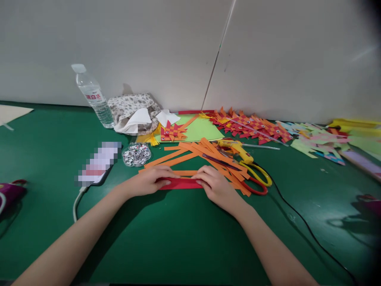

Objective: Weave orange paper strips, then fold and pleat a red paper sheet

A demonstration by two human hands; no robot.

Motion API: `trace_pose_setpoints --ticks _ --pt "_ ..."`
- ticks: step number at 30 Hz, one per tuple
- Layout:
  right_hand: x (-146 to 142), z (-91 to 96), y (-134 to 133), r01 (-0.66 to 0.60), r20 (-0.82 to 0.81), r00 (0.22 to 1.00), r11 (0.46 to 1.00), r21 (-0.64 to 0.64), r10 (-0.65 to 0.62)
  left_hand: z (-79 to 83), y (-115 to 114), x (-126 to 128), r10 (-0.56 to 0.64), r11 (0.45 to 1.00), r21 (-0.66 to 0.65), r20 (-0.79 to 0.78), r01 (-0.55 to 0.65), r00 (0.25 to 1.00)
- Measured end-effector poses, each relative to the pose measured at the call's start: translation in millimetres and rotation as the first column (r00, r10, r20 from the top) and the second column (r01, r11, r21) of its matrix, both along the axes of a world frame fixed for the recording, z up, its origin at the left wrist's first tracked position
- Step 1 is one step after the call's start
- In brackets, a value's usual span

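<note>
A flat red paper strip [183, 184] lies crosswise in front of me, held at both ends. My left hand [153, 179] is closed on its left end, thumb on the near side. On the right end, my right hand [210, 182] pinches it with thumb and fingertips. Just beyond the strip, loose orange paper strips [172, 161] are spread in a pile. A dark pen [220, 162] rests on them. Scissors with red and yellow handles [263, 174] lie right of the pile, beside a yellow glue gun [239, 151].
At the left are a phone [99, 163] on a charging cable, a water bottle [95, 97] and a tissue pack [133, 103]. Googly eyes [137, 154] fill a clear container. Woven red-orange paper fish [253, 125] lie along the wall. A black cord [303, 220] crosses the green table [178, 246].
</note>
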State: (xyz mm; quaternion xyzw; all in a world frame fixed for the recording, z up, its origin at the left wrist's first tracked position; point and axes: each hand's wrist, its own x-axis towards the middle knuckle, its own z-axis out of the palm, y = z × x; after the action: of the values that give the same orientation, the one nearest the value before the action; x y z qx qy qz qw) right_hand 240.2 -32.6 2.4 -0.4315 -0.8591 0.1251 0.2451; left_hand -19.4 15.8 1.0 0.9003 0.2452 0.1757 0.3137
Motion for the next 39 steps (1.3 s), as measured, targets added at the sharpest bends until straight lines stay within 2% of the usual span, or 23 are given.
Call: trace_pose_setpoints --ticks 3,5,7,8,10,12,14,16,19,22,25,27,30,34,39 --pt "2 0.6 -1 -0.013 -0.013 1.000 0.999 -0.029 0.012 2.4 1 -4 -0.004 0.999 -0.038 -0.010 0.004 1.000" --pt "1 1.7 -2 -0.001 -0.012 1.000 0.999 -0.045 0.001 4.9 0 -5 -0.003 0.998 -0.067 0.037 0.005 0.999" --pt "1 2.8 -3 0.015 -0.013 1.000 0.999 -0.052 -0.016 7.1 -1 -5 0.065 0.993 -0.111 0.132 -0.050 0.989" --pt "0 3.3 -3 0.023 -0.014 1.000 0.998 -0.052 -0.024 7.5 -1 -5 0.148 0.983 -0.140 0.192 -0.122 0.970" --pt "0 3.9 -3 0.037 -0.012 0.999 0.998 -0.053 -0.038 6.6 1 -4 0.384 0.920 -0.203 0.303 -0.335 0.872" --pt "0 4.1 -3 0.047 -0.007 0.999 0.997 -0.053 -0.048 3.7 4 -4 0.579 0.815 -0.253 0.374 -0.520 0.725" --pt "-1 4.2 -3 0.055 -0.003 0.998 0.997 -0.048 -0.055 0.6 6 -3 0.624 0.776 -0.225 0.407 -0.589 0.667" --pt "-1 4.3 -3 0.057 0.000 0.998 0.997 -0.042 -0.057 -1.0 5 -2 0.594 0.784 -0.146 0.457 -0.603 0.662" --pt "-1 4.3 -3 0.062 0.008 0.998 0.997 -0.038 -0.061 0.1 1 1 0.545 0.825 -0.105 0.403 -0.555 0.735" --pt "2 3.8 -2 0.074 0.021 0.997 0.997 -0.029 -0.073 2.7 -4 2 0.463 0.885 -0.128 0.350 -0.448 0.815" --pt "7 3.2 1 0.119 0.024 0.993 0.993 -0.018 -0.119 3.6 -5 1 0.311 0.950 -0.107 0.299 -0.292 0.902" --pt "10 2.8 2 0.146 0.015 0.989 0.989 -0.015 -0.146 2.8 -3 -1 0.226 0.973 -0.106 0.235 -0.206 0.945" --pt "12 2.3 2 0.150 0.012 0.989 0.989 -0.006 -0.150 -0.1 0 -2 0.187 0.982 -0.057 0.159 -0.180 0.969" --pt "9 1.8 1 0.155 0.021 0.988 0.988 -0.006 -0.155 -5.7 5 -4 0.221 0.975 0.014 0.107 -0.223 0.970" --pt "7 -0.2 1 0.151 0.019 0.988 0.988 0.029 -0.152 -9.4 7 -3 0.237 0.960 0.121 0.128 -0.252 0.963"
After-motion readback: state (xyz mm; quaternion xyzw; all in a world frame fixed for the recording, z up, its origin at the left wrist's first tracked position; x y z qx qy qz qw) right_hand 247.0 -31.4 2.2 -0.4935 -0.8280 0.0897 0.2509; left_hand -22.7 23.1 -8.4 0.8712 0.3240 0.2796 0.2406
